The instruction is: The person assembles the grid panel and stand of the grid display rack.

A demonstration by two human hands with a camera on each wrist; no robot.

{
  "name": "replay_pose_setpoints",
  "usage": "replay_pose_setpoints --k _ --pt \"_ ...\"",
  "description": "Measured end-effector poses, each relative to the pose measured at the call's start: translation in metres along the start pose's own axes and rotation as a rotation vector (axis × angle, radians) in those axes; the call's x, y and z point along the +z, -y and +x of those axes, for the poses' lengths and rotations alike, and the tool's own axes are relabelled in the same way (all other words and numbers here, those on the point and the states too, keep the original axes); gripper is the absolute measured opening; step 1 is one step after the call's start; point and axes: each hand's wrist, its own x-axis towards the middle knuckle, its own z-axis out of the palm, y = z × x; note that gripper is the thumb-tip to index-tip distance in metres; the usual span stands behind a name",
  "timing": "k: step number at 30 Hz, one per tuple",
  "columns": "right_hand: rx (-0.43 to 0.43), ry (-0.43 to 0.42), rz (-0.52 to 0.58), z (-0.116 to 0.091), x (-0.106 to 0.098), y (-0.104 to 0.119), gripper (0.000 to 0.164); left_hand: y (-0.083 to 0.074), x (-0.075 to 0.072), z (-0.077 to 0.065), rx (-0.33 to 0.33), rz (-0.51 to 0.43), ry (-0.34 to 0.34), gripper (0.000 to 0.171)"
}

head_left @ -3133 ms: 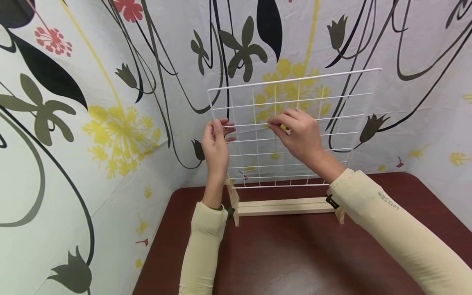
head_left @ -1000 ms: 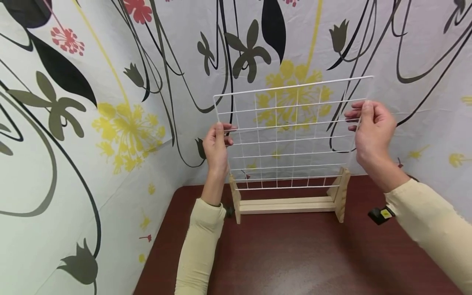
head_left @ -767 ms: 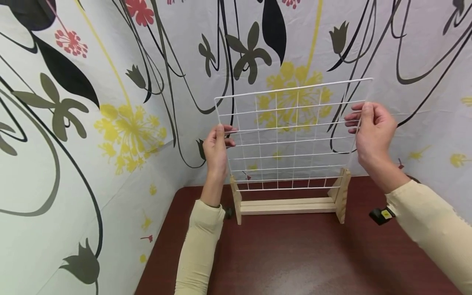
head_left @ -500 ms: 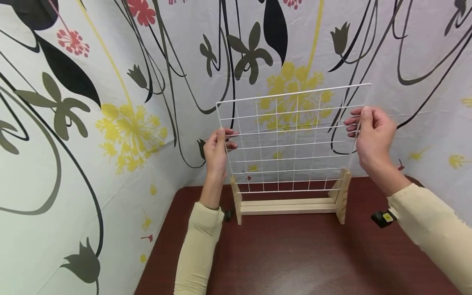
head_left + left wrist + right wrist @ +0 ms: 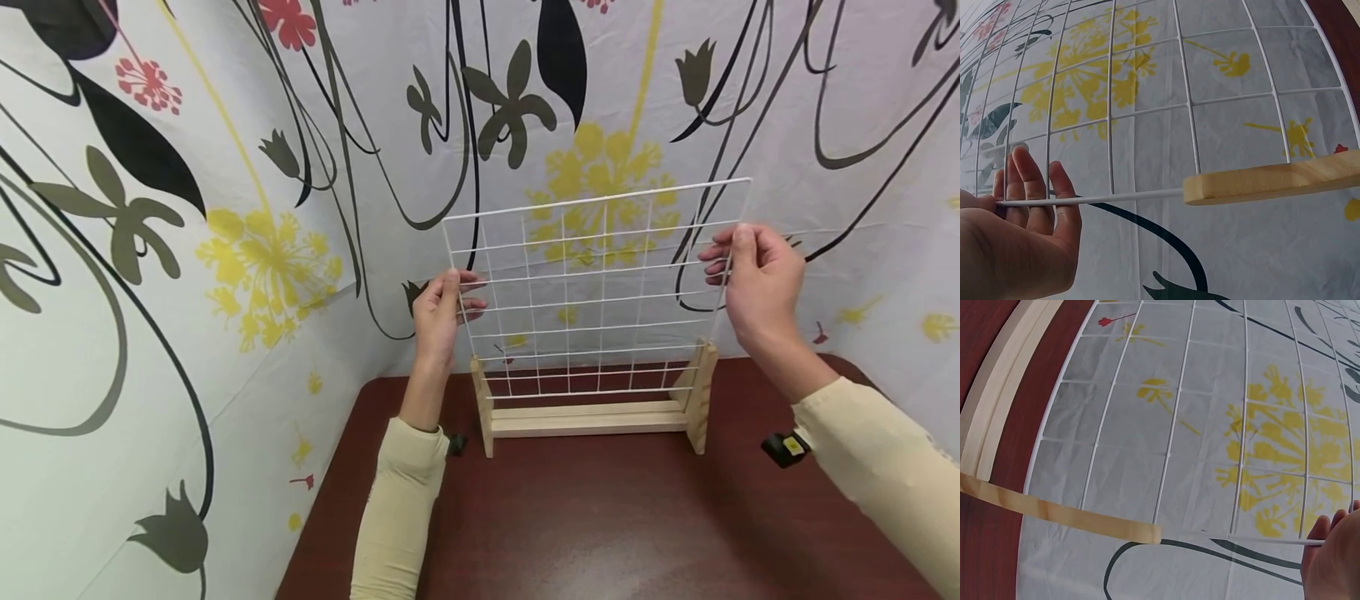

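Observation:
A white wire grid panel [image 5: 600, 198] stands upright between the two end pieces of a light wooden stand [image 5: 588, 420]. My left hand [image 5: 437, 321] pinches the panel's left edge wire with the thumb in front and fingers behind. On the opposite side, my right hand [image 5: 767, 279] pinches the right edge wire near its upper part. The panel's lower corners sit within the left end piece [image 5: 1266, 180] and the right end piece [image 5: 1072, 515]. Its bottom wire shows just above the stand's crossbar.
The stand is on a dark red-brown table [image 5: 600, 508]. Behind and to the left hangs a white cloth [image 5: 360, 208] printed with flowers and leaves. Small black wrist devices show at the left wrist [image 5: 456, 444] and right wrist [image 5: 784, 449].
My right hand has gone from the grid's middle wires to its right edge. Over the last second both hands and the panel have moved slightly downward, bringing the bottom wire closer to the crossbar.

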Motion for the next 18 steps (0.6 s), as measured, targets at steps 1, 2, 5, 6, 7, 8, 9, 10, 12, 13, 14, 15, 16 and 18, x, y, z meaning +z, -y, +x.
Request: replay_pose_setpoints --k 1,2,5,6,7,8,9,10,12,13,14,15,16,18 --pt "0.002 0.006 -0.006 0.0 -0.001 0.0 0.028 0.0 0.0 0.0 -0.002 0.0 0.002 0.043" --pt "0.003 0.012 -0.014 -0.001 -0.002 -0.001 0.028 0.001 0.0 -0.001 -0.003 0.0 0.004 0.044" --pt "0.009 0.024 -0.038 -0.003 -0.007 -0.003 0.029 0.002 0.0 -0.002 -0.014 0.003 0.014 0.044" --pt "0.009 0.028 -0.053 -0.003 -0.008 -0.003 0.029 0.002 0.0 -0.002 -0.018 0.006 0.016 0.044" --pt "0.012 0.032 -0.063 -0.004 -0.01 -0.004 0.029 0.003 0.0 -0.003 -0.023 0.009 0.017 0.043" --pt "0.013 0.036 -0.083 -0.004 -0.011 -0.005 0.029 0.004 0.0 -0.004 -0.027 0.015 0.017 0.042" --pt "0.016 0.041 -0.099 -0.005 -0.013 -0.006 0.029 0.005 0.0 -0.004 -0.032 0.016 0.017 0.041" --pt "0.018 0.046 -0.113 -0.005 -0.014 -0.007 0.029 0.006 -0.001 -0.005 -0.036 0.02 0.016 0.04" --pt "0.024 0.058 -0.134 -0.006 -0.016 -0.008 0.029 0.009 -0.001 -0.007 -0.039 0.028 0.015 0.039" --pt "0.028 0.066 -0.14 -0.006 -0.017 -0.009 0.029 0.01 -0.002 -0.007 -0.039 0.033 0.016 0.039" --pt "0.03 0.075 -0.144 -0.007 -0.017 -0.01 0.029 0.011 -0.003 -0.008 -0.038 0.036 0.017 0.039" --pt "0.035 0.085 -0.138 -0.007 -0.018 -0.01 0.029 0.013 -0.003 -0.009 -0.037 0.038 0.019 0.039" --pt "0.04 0.096 -0.136 -0.007 -0.019 -0.01 0.03 0.014 -0.004 -0.009 -0.036 0.041 0.02 0.04" --pt "0.047 0.121 -0.144 -0.007 -0.021 -0.011 0.031 0.017 -0.005 -0.01 -0.034 0.04 0.024 0.042"
